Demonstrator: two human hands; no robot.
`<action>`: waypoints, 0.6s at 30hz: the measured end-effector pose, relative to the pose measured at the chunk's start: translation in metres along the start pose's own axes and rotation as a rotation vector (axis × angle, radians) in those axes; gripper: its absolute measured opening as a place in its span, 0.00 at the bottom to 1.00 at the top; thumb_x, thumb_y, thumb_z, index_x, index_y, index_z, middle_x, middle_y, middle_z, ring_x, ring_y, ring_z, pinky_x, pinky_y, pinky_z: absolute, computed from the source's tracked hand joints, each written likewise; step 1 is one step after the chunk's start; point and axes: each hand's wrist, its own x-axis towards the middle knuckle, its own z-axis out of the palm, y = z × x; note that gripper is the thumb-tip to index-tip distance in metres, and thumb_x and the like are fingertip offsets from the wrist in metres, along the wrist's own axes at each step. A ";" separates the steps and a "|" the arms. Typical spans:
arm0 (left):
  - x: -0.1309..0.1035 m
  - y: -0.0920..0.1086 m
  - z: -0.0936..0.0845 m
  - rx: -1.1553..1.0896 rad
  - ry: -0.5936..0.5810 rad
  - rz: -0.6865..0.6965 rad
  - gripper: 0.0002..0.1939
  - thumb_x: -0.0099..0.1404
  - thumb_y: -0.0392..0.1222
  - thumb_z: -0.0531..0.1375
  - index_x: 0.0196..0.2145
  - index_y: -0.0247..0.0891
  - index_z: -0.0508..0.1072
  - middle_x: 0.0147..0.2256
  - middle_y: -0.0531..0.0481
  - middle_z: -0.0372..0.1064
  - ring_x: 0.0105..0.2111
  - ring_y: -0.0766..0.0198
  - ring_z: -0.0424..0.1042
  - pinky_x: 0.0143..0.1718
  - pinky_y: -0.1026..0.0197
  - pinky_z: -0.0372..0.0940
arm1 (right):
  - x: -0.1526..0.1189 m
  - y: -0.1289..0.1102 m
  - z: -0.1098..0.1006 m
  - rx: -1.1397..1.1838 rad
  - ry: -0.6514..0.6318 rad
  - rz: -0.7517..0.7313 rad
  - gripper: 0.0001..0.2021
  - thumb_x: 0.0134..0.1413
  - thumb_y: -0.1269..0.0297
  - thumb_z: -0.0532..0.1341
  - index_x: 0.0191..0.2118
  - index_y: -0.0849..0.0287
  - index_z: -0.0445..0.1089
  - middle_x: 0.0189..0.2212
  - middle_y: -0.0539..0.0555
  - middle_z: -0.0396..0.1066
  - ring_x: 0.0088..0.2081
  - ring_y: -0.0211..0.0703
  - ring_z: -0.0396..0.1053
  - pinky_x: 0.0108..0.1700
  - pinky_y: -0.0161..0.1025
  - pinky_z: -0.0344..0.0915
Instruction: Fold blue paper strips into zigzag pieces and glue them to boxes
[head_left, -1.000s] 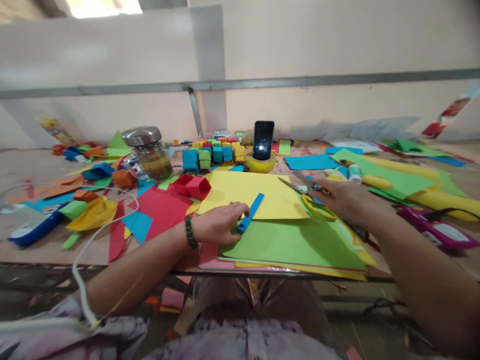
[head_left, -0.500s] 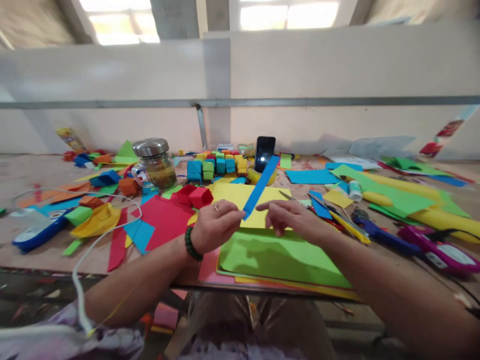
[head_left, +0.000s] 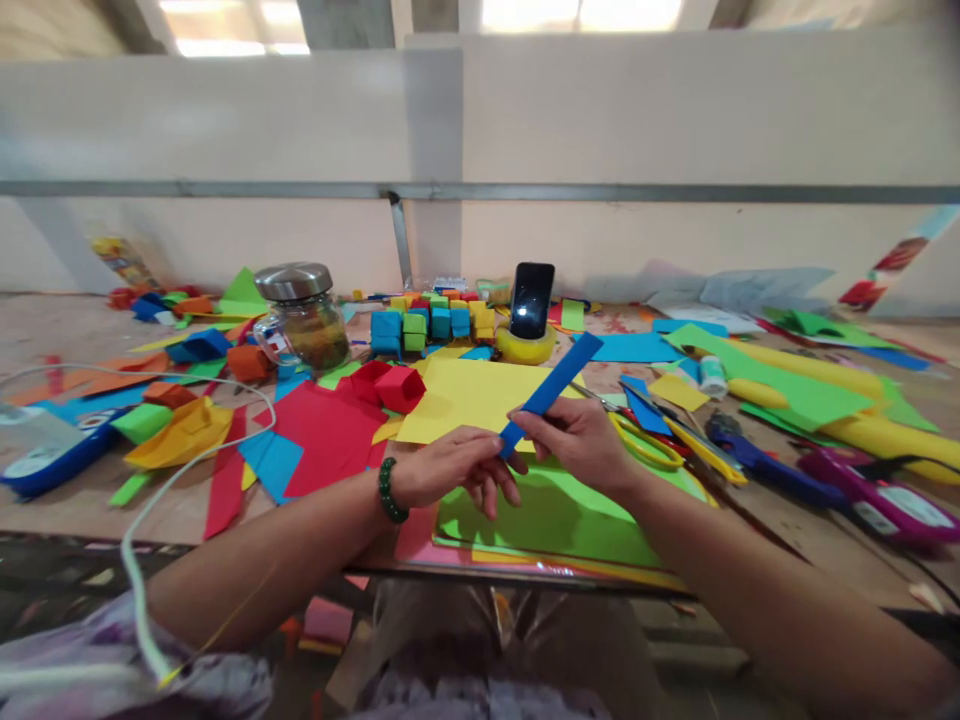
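A narrow blue paper strip [head_left: 559, 378] slants up and to the right between my two hands. My right hand [head_left: 581, 440] pinches it near its lower half, thumb on the front face. At its lower end, my left hand [head_left: 469, 465] touches the strip with thumb and fingertips, the other fingers loosely curled below. Both hands hover above a green paper sheet [head_left: 547, 520] stacked on other coloured sheets. Behind the hands lies a yellow sheet [head_left: 465, 395]. Scissors with yellow handles [head_left: 649, 445] rest right of my right hand, partly hidden.
Folded paper cubes [head_left: 435, 325] stand in rows at the back, beside a phone [head_left: 532, 298] propped on a tape roll [head_left: 525, 345]. A glass jar [head_left: 304, 320] is on the left. A white cable [head_left: 150, 520] crosses the left side; a magenta tool [head_left: 881, 500] lies right.
My right hand has closed on the blue strip, where before it was apart from it. The strip has tilted further right, and my left fingers have loosened and lowered.
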 end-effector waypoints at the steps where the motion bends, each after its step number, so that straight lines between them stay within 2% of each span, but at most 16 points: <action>1: 0.000 -0.001 0.001 0.011 0.025 0.007 0.22 0.64 0.54 0.52 0.36 0.30 0.71 0.27 0.42 0.75 0.19 0.68 0.71 0.22 0.68 0.62 | -0.001 0.000 0.002 -0.039 0.002 -0.021 0.15 0.53 0.56 0.60 0.24 0.62 0.72 0.14 0.47 0.64 0.16 0.31 0.60 0.18 0.30 0.55; 3: 0.002 -0.003 0.003 0.046 0.081 0.008 0.22 0.63 0.55 0.53 0.34 0.30 0.71 0.24 0.43 0.74 0.18 0.69 0.70 0.20 0.69 0.60 | -0.003 0.002 0.004 -0.142 0.030 -0.088 0.14 0.55 0.57 0.59 0.25 0.62 0.73 0.15 0.48 0.66 0.17 0.33 0.62 0.20 0.31 0.58; 7: 0.006 -0.004 0.009 0.088 0.151 0.023 0.23 0.63 0.57 0.52 0.29 0.31 0.70 0.21 0.46 0.72 0.16 0.69 0.68 0.18 0.69 0.58 | -0.010 0.008 0.008 -0.412 0.116 -0.314 0.11 0.57 0.61 0.58 0.30 0.59 0.75 0.23 0.51 0.73 0.25 0.37 0.69 0.29 0.34 0.65; 11: 0.012 -0.008 0.017 0.072 0.228 0.116 0.23 0.61 0.58 0.52 0.24 0.34 0.67 0.21 0.48 0.70 0.18 0.67 0.69 0.19 0.67 0.60 | -0.018 0.010 0.011 -0.568 0.053 -0.517 0.11 0.60 0.65 0.55 0.42 0.61 0.74 0.25 0.54 0.72 0.26 0.37 0.69 0.29 0.33 0.64; 15: 0.012 -0.010 0.022 0.013 0.352 0.271 0.20 0.61 0.55 0.52 0.21 0.36 0.62 0.18 0.52 0.65 0.20 0.68 0.68 0.22 0.66 0.63 | -0.024 0.008 0.012 -0.734 0.044 -0.747 0.15 0.60 0.70 0.54 0.51 0.66 0.68 0.24 0.55 0.70 0.24 0.38 0.67 0.25 0.33 0.61; 18: 0.007 -0.008 0.019 -0.050 0.324 0.343 0.15 0.60 0.50 0.54 0.25 0.36 0.66 0.23 0.51 0.68 0.26 0.65 0.69 0.30 0.63 0.66 | -0.027 0.006 0.010 -0.843 0.069 -0.846 0.21 0.58 0.72 0.56 0.57 0.65 0.62 0.25 0.54 0.71 0.27 0.39 0.68 0.28 0.35 0.62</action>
